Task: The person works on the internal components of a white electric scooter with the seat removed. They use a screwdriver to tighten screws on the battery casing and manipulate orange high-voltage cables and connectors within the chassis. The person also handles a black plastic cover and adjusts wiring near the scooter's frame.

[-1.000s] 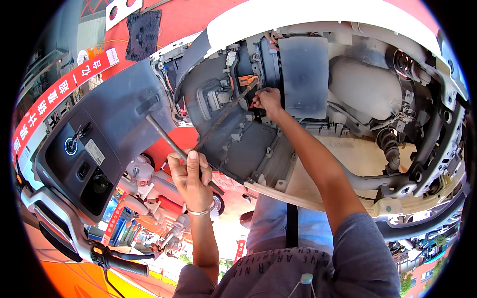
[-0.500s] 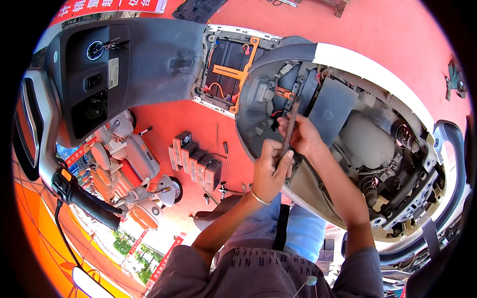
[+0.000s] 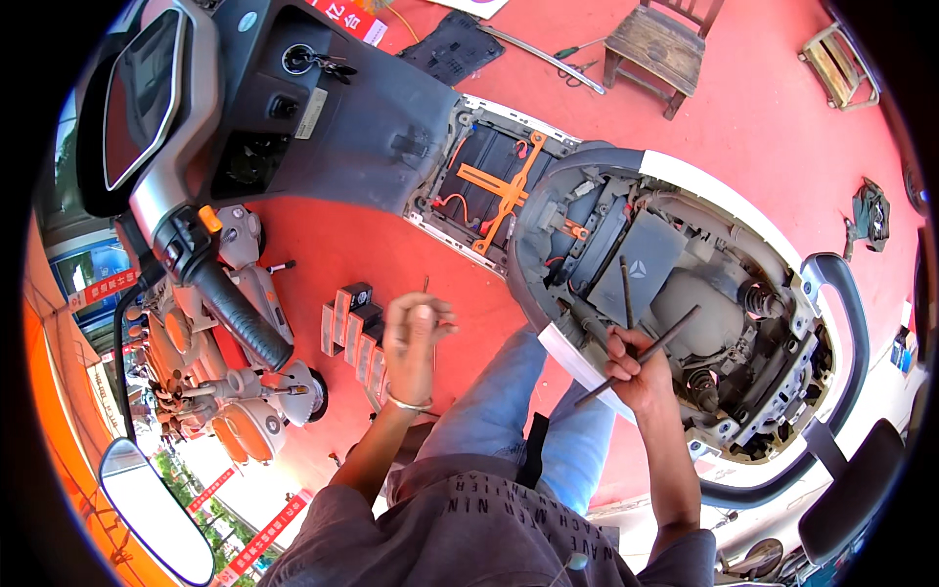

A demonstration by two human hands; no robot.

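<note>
My right hand [image 3: 641,372] is closed around a dark, slim rod-like strip [image 3: 677,330]; its kind is unclear. The strip slants across the near side of the scooter's opened rear body [image 3: 572,362]. My left hand [image 3: 413,338] is raised over the red floor, left of the scooter, fingers loosely bent and apart, nothing visible in it. Inside the body are a dark grey panel [image 3: 638,279], a pale rounded housing [image 3: 699,313] and coil springs. Another thin dark piece [image 3: 626,293] stands before the panel. Forward, the open floorboard bay shows an orange bracket [image 3: 504,191] over dark blocks.
The scooter's handlebar grip [image 3: 240,308] and mirror [image 3: 156,514] reach in at left. Several small boxes [image 3: 357,333] stand on the floor beside my left hand. Parked scooters [image 3: 235,333] lie beyond. A wooden chair [image 3: 655,49] and a dark floor panel [image 3: 450,49] are at the far side.
Both hands were together on the strip above the body. My left hand has let go and swung left; my right hand has carried the strip rightward and nearer. The view has shifted.
</note>
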